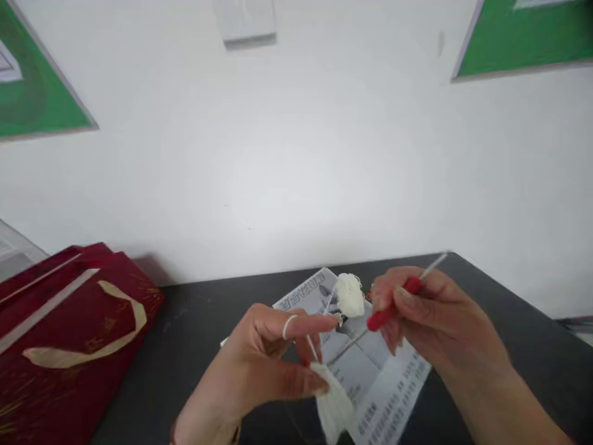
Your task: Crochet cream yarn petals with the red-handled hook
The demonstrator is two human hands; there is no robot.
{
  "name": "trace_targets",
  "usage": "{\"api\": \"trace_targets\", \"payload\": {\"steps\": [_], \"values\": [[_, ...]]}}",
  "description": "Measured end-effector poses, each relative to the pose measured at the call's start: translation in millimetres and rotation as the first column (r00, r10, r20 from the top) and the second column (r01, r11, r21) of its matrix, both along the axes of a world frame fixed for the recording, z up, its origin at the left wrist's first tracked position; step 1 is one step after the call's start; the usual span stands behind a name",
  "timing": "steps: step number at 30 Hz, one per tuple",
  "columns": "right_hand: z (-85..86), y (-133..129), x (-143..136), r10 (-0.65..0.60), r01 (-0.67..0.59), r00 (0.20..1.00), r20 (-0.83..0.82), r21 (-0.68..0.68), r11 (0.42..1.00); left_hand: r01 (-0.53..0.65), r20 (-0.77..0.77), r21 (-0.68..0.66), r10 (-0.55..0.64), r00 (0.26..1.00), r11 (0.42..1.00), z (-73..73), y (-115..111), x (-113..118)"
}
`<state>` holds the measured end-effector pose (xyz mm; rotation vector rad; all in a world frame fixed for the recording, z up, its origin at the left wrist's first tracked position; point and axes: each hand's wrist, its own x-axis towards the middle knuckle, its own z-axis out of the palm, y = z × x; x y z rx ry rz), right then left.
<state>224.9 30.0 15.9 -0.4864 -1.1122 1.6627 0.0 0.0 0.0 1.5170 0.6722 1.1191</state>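
Note:
My left hand (273,358) pinches the top edge of a white crocheted piece (334,405) between thumb and fingers. White yarn loops round its raised index finger and runs down to the piece. My right hand (421,315) grips a crochet hook (382,318) by its red handle. The hook's thin metal shaft points down-left, its tip at the top edge of the crocheted piece; whether it sits inside a stitch I cannot tell. Behind the hands, a small ball of white yarn (350,295) lies on a printed sheet (370,377).
A dark table (194,352) stands against a white wall (296,154). At the left is a dark red gift bag (69,321) with a cream ribbon handle (134,315). Green framed panels (528,37) hang on the wall at both upper corners.

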Motion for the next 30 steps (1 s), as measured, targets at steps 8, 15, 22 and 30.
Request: {"api": "trace_targets", "payload": {"steps": [8, 15, 22, 30], "values": [[-18.8, 6.6, -28.2, 0.003, -0.080, 0.978, -0.207, -0.361, 0.929, -0.325, 0.097, 0.283, 0.310, 0.946, 0.902, -6.0, -2.6, 12.7], [-18.7, -5.5, -39.0, -0.099, -0.003, 0.955, -0.280, -0.343, 0.939, -0.519, 0.147, 0.296, 0.498, 0.854, 0.802, -11.8, -3.3, 28.0], [-15.6, -10.3, -37.5, -0.182, 0.154, 0.971, -0.156, -0.177, 0.972, -0.429, -0.004, 0.261, 0.446, 0.895, 0.865, 4.3, -8.5, 15.5], [-20.1, -2.7, -38.9, -0.155, 0.124, 0.977, -0.143, -0.209, 0.970, -0.447, -0.069, 0.368, 0.504, 0.861, 0.815, -2.2, -8.0, 15.3]]}}
